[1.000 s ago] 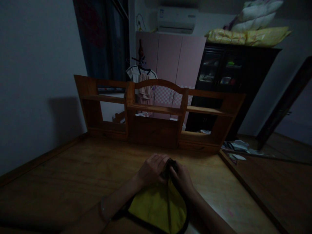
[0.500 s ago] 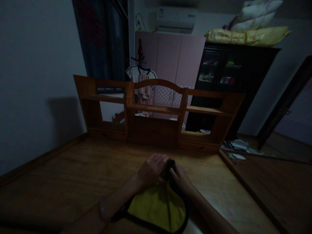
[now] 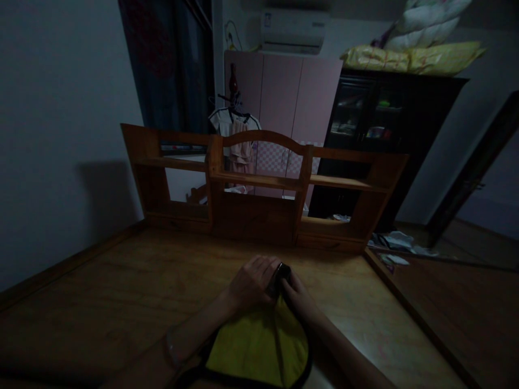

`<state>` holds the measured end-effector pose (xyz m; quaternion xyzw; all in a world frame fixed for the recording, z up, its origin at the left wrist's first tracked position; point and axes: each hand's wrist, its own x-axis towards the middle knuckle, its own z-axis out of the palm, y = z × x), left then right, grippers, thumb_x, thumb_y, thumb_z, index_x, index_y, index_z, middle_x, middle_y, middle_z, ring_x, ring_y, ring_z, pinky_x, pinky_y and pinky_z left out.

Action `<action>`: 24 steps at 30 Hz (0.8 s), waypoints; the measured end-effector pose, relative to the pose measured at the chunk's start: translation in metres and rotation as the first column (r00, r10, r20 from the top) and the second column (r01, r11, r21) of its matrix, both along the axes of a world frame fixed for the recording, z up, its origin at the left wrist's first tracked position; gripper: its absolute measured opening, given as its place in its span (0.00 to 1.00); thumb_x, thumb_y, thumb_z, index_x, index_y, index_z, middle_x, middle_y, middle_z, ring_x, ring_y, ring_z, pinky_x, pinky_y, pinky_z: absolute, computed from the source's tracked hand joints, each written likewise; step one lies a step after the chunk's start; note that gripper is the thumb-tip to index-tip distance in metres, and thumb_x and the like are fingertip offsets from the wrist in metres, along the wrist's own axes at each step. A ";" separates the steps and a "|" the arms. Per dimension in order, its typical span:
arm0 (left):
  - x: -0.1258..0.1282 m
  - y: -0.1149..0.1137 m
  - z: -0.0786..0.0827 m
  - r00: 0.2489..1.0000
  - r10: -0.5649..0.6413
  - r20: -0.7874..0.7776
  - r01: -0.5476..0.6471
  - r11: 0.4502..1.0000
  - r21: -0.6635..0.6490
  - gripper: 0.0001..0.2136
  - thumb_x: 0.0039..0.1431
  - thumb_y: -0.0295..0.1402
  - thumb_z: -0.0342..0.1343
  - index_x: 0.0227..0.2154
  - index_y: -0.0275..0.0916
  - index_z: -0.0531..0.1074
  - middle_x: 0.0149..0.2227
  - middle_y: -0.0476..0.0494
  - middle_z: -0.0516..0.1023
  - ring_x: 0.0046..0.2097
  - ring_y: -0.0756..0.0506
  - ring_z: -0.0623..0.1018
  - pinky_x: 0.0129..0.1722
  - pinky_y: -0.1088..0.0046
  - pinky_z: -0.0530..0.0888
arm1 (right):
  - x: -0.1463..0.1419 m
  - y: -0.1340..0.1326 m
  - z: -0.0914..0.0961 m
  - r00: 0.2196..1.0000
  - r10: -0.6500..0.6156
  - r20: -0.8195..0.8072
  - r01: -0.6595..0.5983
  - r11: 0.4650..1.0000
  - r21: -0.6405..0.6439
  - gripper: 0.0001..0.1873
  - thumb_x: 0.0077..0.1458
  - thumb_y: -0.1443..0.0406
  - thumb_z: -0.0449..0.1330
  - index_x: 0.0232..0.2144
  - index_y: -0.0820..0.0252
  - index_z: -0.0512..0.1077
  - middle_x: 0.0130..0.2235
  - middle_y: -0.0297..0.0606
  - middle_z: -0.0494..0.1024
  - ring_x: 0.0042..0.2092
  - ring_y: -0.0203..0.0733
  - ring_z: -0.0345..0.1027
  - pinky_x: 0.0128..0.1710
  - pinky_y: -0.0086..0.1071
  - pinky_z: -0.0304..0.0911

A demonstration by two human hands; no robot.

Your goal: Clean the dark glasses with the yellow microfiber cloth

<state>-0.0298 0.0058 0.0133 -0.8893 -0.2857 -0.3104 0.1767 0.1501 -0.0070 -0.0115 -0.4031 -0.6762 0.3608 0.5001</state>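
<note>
A yellow cloth with a dark border (image 3: 259, 346) lies on the wooden platform (image 3: 121, 292) between my forearms. My left hand (image 3: 252, 282) has its fingers curled over the cloth's far tip. My right hand (image 3: 299, 300) pinches the same dark tip from the right, touching the left hand. Both hands are closed on the cloth's top end, where a small dark piece shows between the fingers. A thin bracelet rings my left wrist.
A wooden headboard with open shelves (image 3: 263, 186) stands at the platform's far edge. Behind it are a pink wardrobe (image 3: 284, 97), a dark cabinet (image 3: 385, 124) topped with bedding, and hanging clothes (image 3: 237, 135). Papers (image 3: 397, 243) lie on the floor at the right.
My hands have hardly moved; they stay closed on the cloth's tip. The cloth has shifted slightly, its near edge lying a little lower and flatter.
</note>
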 end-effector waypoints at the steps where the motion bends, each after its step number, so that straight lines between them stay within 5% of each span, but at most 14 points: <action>1: 0.000 0.000 0.000 1.000 -0.002 0.000 0.002 1.000 0.003 0.35 0.53 0.47 0.59 0.57 0.29 0.57 0.52 0.31 0.71 0.50 0.34 0.73 0.53 0.56 0.68 | 0.001 -0.001 0.001 1.000 -0.026 0.015 0.025 0.999 0.025 0.13 0.59 0.63 0.54 0.45 0.58 0.71 0.45 0.41 0.79 0.47 0.47 0.72 0.50 0.39 0.68; 7: 0.001 0.001 -0.001 1.000 -0.028 0.005 0.028 0.999 0.036 0.35 0.55 0.50 0.57 0.58 0.29 0.57 0.52 0.30 0.71 0.51 0.34 0.73 0.53 0.55 0.69 | 0.003 -0.003 -0.001 0.974 -0.163 0.156 0.147 0.983 0.106 0.11 0.61 0.63 0.52 0.40 0.59 0.72 0.39 0.43 0.80 0.40 0.47 0.73 0.42 0.39 0.69; 12: 0.001 0.000 0.000 0.999 -0.035 0.004 0.035 0.999 0.032 0.35 0.54 0.48 0.57 0.58 0.30 0.57 0.52 0.31 0.72 0.50 0.34 0.73 0.53 0.55 0.69 | 0.003 -0.005 0.003 0.976 -0.114 0.188 0.097 0.991 0.096 0.13 0.63 0.63 0.48 0.37 0.58 0.72 0.35 0.40 0.80 0.34 0.44 0.73 0.36 0.34 0.68; 18: 0.000 0.000 0.001 1.000 -0.008 -0.012 0.008 0.999 0.045 0.33 0.56 0.49 0.56 0.58 0.31 0.58 0.52 0.31 0.72 0.50 0.35 0.74 0.52 0.55 0.69 | 0.003 0.001 -0.005 0.993 -0.083 0.081 0.078 0.995 0.069 0.13 0.60 0.62 0.52 0.45 0.59 0.71 0.45 0.43 0.78 0.46 0.48 0.71 0.49 0.41 0.65; 24: -0.001 0.001 0.001 0.999 -0.005 -0.041 0.008 0.998 0.061 0.35 0.56 0.51 0.56 0.58 0.29 0.58 0.52 0.30 0.72 0.51 0.35 0.73 0.53 0.55 0.68 | -0.001 0.012 -0.012 0.982 0.068 -0.178 -0.080 0.995 -0.062 0.16 0.53 0.65 0.59 0.46 0.58 0.72 0.47 0.41 0.78 0.49 0.49 0.70 0.52 0.41 0.64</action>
